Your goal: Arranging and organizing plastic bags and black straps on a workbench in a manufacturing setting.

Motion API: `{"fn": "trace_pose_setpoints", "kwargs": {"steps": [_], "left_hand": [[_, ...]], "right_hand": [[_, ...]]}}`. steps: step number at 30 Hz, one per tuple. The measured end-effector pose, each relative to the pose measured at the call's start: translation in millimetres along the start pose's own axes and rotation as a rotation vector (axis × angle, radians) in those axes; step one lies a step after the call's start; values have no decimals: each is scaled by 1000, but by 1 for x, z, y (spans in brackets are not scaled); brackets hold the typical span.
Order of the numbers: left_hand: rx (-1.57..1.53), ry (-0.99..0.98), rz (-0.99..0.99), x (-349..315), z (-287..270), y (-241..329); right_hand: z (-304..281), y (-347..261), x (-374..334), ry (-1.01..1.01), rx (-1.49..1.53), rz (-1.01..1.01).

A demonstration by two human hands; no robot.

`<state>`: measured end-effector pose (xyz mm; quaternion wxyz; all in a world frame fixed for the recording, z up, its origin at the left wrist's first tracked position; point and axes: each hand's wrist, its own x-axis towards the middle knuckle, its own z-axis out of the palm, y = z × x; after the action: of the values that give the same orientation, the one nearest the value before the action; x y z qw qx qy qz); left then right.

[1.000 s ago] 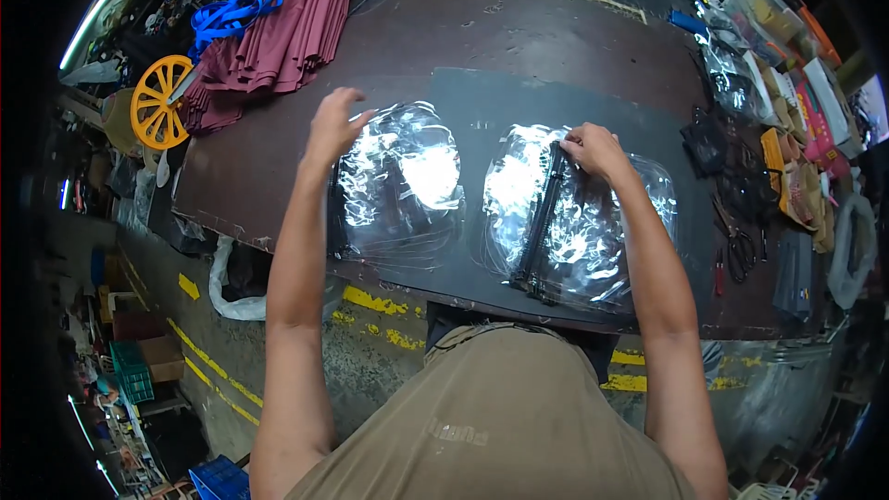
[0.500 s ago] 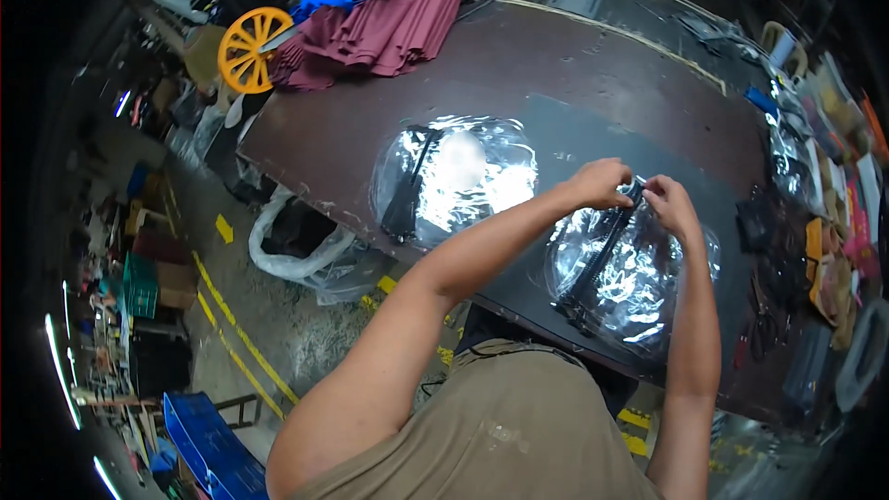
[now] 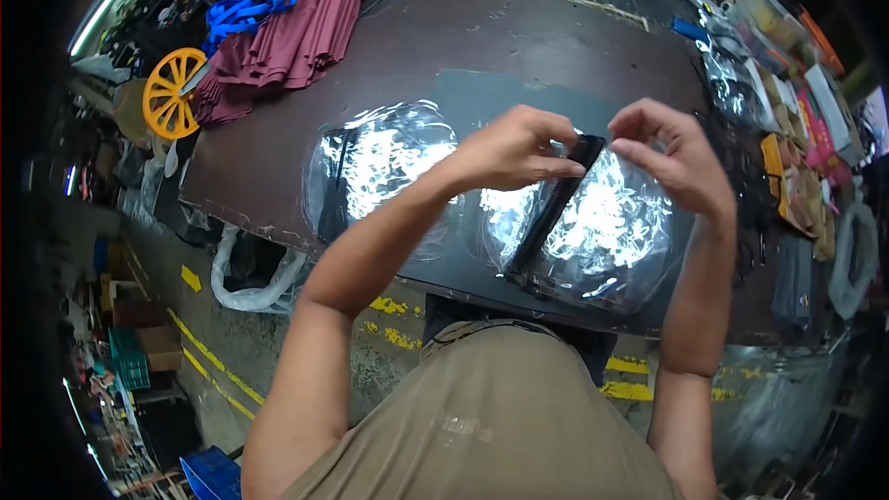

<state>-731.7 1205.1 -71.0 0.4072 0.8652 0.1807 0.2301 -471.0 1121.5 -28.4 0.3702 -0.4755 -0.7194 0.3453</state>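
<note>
My left hand point(image 3: 532, 150) pinches the upper end of a black zipper-like strip point(image 3: 548, 222) between thumb and fingers. The strip runs slantwise down across shiny clear plastic sheeting point(image 3: 607, 231) lying on the brown table point(image 3: 389, 46). Just right of the strip's end, my right hand point(image 3: 676, 157) is raised with thumb and fingers curved apart, and nothing shows between them. To the left lies a second clear plastic piece point(image 3: 398, 153) with its own black strip point(image 3: 335, 190). Glare hides much of both plastic pieces.
Folded maroon fabric point(image 3: 310, 32), blue straps point(image 3: 250, 9) and a yellow spoked wheel point(image 3: 174, 93) sit at the table's far left. Bags and packets point(image 3: 787, 176) crowd the right side. A plastic-lined bin point(image 3: 250, 296) stands under the left edge.
My right hand has come off the strip's end and lifted to the right, its fingers spreading. My left hand keeps its pinch there. The whole view has shifted, so the table sits further left.
</note>
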Motion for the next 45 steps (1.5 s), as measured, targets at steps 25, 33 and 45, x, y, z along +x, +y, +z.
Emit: {"fn": "trace_pose_setpoints", "kwargs": {"steps": [25, 33, 45], "left_hand": [[853, 351, -637, -228, -212, -221], [407, 235, -146, -77, -76, -111], [-39, -102, -51, -33, -45, 36]], "right_hand": [[89, 174, 69, -119, -485, 461], [60, 98, 52, -135, -321, 283], [-2, -50, 2, 37, -193, -182]]}}
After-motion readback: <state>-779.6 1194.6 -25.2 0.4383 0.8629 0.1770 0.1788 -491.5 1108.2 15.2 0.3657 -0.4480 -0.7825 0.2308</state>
